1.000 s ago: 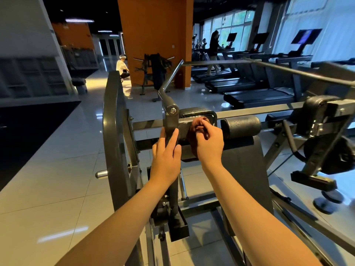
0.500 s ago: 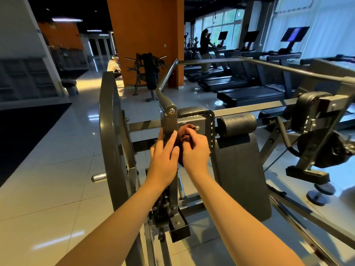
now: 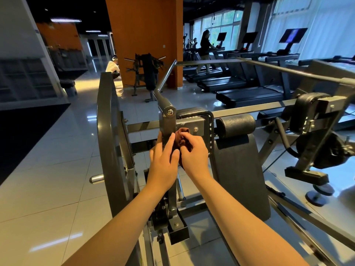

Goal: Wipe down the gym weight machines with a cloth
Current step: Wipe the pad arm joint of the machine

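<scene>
A grey steel weight machine (image 3: 111, 135) fills the middle of the view, with a black padded seat back (image 3: 240, 169) and a roller pad (image 3: 235, 124). My right hand (image 3: 194, 152) grips a bunched dark brown cloth (image 3: 181, 136) against the machine's metal bracket (image 3: 189, 124), just below a bolt. My left hand (image 3: 164, 156) rests with straight fingers on the upright post (image 3: 167, 121) beside the cloth, its fingertips touching it.
A curved grey frame plate stands at the left with a chrome peg (image 3: 97, 178). Treadmills (image 3: 249, 93) line the right, one with a person (image 3: 205, 48) on it. Another person (image 3: 112, 67) crouches by the orange column (image 3: 144, 35). Glossy tiled floor (image 3: 48, 179) lies all around.
My right hand has slid the cloth leftward along the bracket toward the post and a little lower. My left hand stays on the post. The view has shifted slightly.
</scene>
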### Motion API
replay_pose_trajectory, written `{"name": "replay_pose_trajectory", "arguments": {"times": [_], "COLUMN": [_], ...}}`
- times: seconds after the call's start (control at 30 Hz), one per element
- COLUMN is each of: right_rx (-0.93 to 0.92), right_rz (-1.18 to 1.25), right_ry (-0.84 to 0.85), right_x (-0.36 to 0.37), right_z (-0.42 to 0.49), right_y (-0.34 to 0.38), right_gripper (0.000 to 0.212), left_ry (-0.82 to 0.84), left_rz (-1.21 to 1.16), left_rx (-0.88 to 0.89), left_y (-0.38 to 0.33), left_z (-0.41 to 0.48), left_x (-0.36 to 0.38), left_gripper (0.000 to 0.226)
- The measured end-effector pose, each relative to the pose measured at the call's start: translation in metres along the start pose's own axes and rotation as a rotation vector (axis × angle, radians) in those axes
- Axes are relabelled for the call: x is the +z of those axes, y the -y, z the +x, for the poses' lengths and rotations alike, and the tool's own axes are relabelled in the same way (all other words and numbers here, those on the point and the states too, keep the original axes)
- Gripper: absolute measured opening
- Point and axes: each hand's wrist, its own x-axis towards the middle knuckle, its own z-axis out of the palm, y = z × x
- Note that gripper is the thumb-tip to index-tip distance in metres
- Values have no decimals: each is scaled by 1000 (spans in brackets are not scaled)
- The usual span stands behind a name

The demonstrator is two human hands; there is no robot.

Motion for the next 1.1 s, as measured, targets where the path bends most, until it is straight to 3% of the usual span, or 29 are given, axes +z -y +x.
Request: {"name": "replay_pose_trajectory", "arguments": {"times": [0.17, 0.37, 0.57, 0.83, 1.1], "right_rx": [67, -95, -9, 35, -18], "right_rz": [72, -7, -2, 107, 45], "right_ry": [-191, -100, 3, -129, 86], "right_x": [-23, 16, 1, -24, -1], "right_z": [26, 7, -13, 19, 6], "right_y": [-2, -4, -18, -10, -7], "right_gripper": [45, 46, 37, 37, 35], "left_ry": [-19, -35, -50, -45, -55], "left_rz": [2, -43, -26, -33, -75], "left_rx": [-8, -35, -35, -52, -44], "left_y": [-8, -3, 0, -5, 10], "left_z": [0, 3, 2, -3, 1], "left_x": [6, 5, 6, 11, 8], "left_gripper": [50, 47, 48, 47, 46]}}
